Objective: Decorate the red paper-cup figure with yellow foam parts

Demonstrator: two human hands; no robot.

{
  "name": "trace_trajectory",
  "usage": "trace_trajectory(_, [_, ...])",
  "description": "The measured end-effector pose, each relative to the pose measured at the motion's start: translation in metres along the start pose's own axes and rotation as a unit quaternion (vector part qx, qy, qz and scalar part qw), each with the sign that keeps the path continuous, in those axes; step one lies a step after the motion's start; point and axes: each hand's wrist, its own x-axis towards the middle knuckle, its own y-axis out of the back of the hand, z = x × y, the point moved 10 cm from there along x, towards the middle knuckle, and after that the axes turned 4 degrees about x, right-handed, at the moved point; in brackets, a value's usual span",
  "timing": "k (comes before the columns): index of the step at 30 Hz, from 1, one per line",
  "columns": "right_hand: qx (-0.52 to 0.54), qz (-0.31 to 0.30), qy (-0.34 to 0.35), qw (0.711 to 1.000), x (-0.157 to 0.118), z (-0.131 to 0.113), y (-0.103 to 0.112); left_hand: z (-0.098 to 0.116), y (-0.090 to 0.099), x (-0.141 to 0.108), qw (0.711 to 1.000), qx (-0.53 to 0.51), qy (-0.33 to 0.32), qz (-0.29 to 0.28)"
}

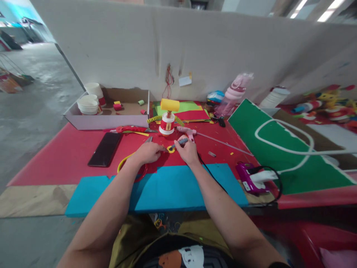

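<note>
My right hand (188, 152) is closed around a grey marker pen (182, 141), its tip down at a small yellow paper disc (169, 147) with a dark patch on it. To the left, my left hand (150, 152) rests on the red table, index finger stretched towards the disc's edge; whether it touches is too small to tell. Partly hidden under that hand and wrist are scissors (122, 163) with yellow and red handles. Just behind the disc stands a paper-cup figure (167, 125) with a yellow roll on top and folded yellow-green arms.
A pink glue gun (187, 131) lies behind my right hand. Leftward are a black phone (105, 149), a red cutter knife (129, 129) and an open box (111, 122) with cups. A purple power strip (248, 178), green board (251, 137) and pink bottle (230, 96) stand rightward.
</note>
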Motion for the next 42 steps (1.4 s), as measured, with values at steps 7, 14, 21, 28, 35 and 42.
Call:
trace_trajectory(7, [-0.019,0.008,-0.001,1.0,0.0,-0.001,0.004,-0.001,-0.001,0.0,1.0,0.001,0.006,-0.01])
trace_trajectory(14, [-0.025,0.021,-0.003,0.999,0.0,-0.003,0.009,0.0,-0.001,-0.001,1.0,0.0,0.007,-0.014])
trace_trajectory(21, [-0.022,0.029,0.005,0.999,-0.001,-0.007,0.01,-0.001,-0.001,0.0,1.0,-0.005,0.014,-0.017])
trace_trajectory(28, [-0.032,0.018,-0.003,0.999,0.0,-0.002,0.006,-0.001,-0.001,0.0,1.0,-0.002,0.005,-0.007])
trace_trajectory(35, [-0.036,0.021,-0.001,0.999,-0.001,-0.003,0.009,-0.002,-0.001,0.0,1.0,-0.004,0.017,-0.02])
trace_trajectory(42, [-0.039,0.023,0.001,0.999,-0.003,-0.004,0.011,-0.001,-0.001,-0.001,1.0,-0.006,0.013,-0.019])
